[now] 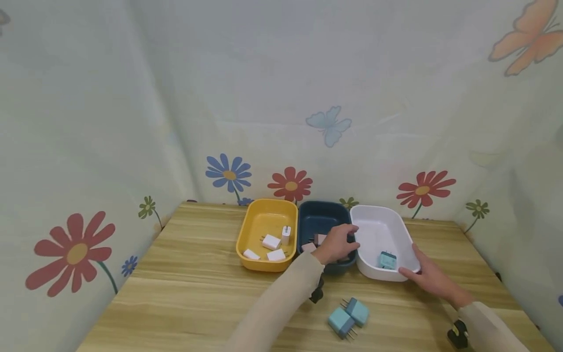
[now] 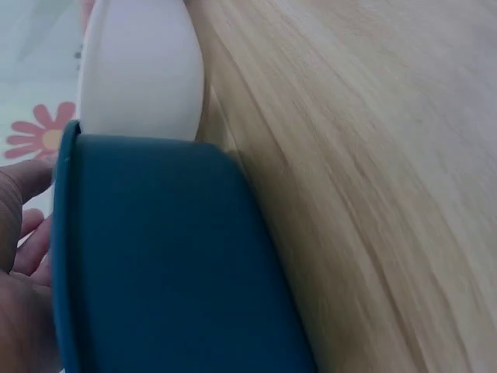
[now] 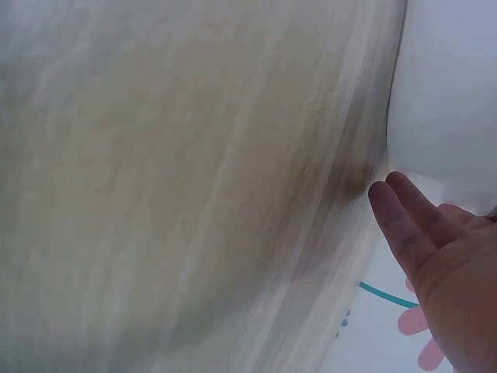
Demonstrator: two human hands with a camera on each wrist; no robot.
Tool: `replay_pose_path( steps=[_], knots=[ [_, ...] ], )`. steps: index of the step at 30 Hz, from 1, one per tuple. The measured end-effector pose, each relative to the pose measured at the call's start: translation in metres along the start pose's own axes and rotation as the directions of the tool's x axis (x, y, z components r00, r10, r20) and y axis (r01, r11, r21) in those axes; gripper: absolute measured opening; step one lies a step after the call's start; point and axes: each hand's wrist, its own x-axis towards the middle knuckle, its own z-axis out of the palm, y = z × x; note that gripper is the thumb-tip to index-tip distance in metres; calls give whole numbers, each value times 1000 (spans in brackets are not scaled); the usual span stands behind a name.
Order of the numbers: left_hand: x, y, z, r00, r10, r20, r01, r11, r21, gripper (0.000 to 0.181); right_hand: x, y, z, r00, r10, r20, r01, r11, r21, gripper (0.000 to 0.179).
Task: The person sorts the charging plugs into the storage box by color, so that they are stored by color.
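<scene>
My left hand [image 1: 336, 243] reaches over the dark blue bin [image 1: 323, 208], thumb and fingers spread, fingertips at the left rim of the white bin [image 1: 379, 211]. In the left wrist view, part of that hand [image 2: 23, 264] shows behind the blue bin's wall [image 2: 178, 256]. At the white bin's front right corner is my right hand [image 1: 433, 278], its thumb at the front rim and its fingers along the right side. The right wrist view shows straight fingers [image 3: 404, 214] against the white wall [image 3: 446, 101]. One teal plug adapter [image 1: 387, 260] lies inside the white bin.
Two more teal adapters [image 1: 341, 322] lie on the wooden table [image 1: 184, 293] in front of the bins. A yellow bin [image 1: 268, 208] at the left holds several white adapters [image 1: 271, 242]. Pinkish adapters [image 1: 309, 247] sit in the blue bin, partly hidden by my left hand. A flowered cloth [image 1: 264, 73] hangs behind.
</scene>
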Motion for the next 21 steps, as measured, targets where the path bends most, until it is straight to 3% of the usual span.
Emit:
replay_pose_path(
  steps=[4,10,21],
  knots=[
    [-9,2,-10,999,3,39,-2,999,-40,44,1,2,1,1000,7,3,-7,1000,0,98],
    [-22,6,-21,995,62,78,-59,997,-48,45,1,1,-1,1000,15,13,-15,1000,-6,98],
    [-48,11,-36,970,129,206,-125,992,-33,40,3,0,-1,1000,7,17,-7,1000,5,98]
  ],
)
